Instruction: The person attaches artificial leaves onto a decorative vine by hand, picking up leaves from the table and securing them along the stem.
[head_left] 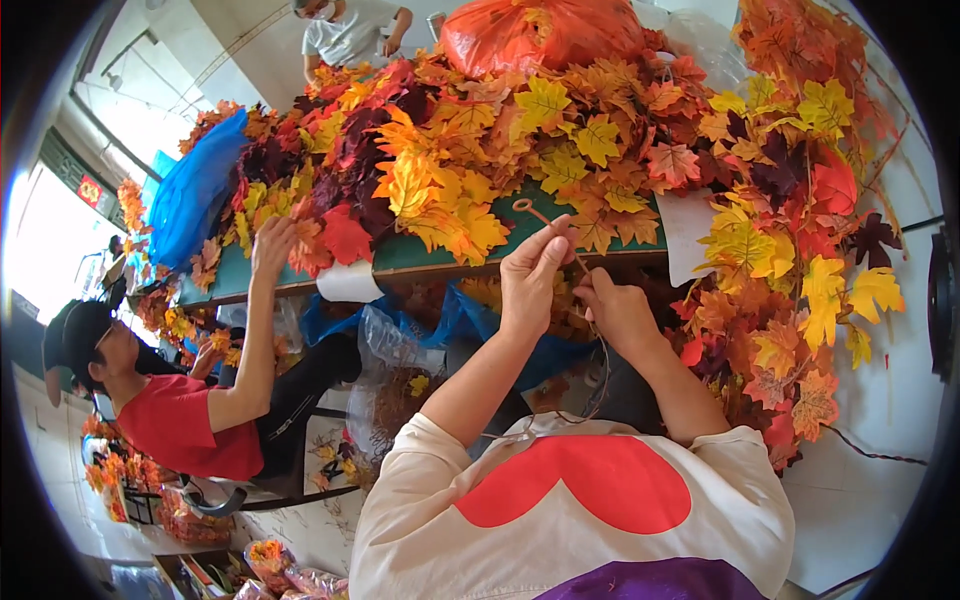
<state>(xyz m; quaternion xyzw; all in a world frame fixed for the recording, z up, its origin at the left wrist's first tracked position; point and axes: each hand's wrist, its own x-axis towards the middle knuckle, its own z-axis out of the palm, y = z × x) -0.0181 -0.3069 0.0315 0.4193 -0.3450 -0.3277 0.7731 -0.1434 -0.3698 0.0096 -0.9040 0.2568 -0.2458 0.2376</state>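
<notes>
Both my hands are raised in front of the table edge, pinching one thin brown garland stem (541,217). A small closed loop forms its upper end, just above the fingers of my left hand (535,268). Close by on the right and a little lower, my right hand (615,308) grips the same stem between thumb and fingers. From there the stem runs down in thin, loose strands toward my lap. Behind the loop, orange, yellow and dark red artificial maple leaves (598,140) lie heaped on the green table (420,255).
To my left, a co-worker in a red shirt (205,430) reaches into the leaves. Another person (350,40) stands beyond the table. A red plastic bag (540,35) sits on the pile, a blue bag (197,190) at its left. Leaf garlands (760,250) hang at the right.
</notes>
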